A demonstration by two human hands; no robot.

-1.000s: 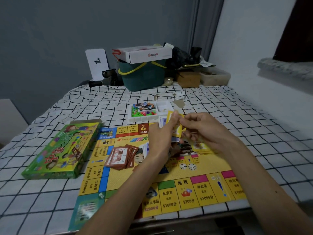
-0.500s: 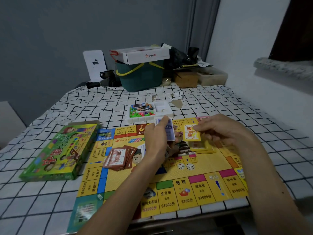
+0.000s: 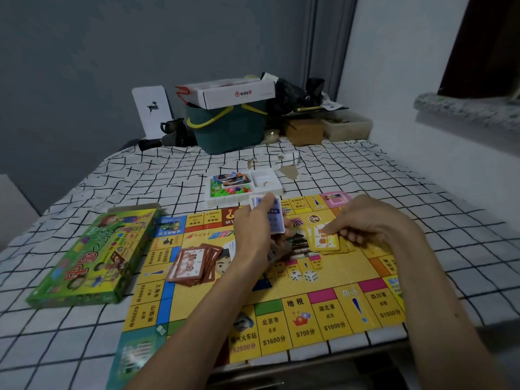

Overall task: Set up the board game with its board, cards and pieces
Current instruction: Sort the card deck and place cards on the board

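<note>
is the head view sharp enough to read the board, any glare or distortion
head view: dim, flat light, no glare; board prices near the front edge read; cards in the left hand are blurred; wide angle bends the tablecloth grid

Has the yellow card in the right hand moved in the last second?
Yes. The right hand carried the yellow card away from the stack in the left hand, rightward and down onto the yellow pile beyond the dice.
</note>
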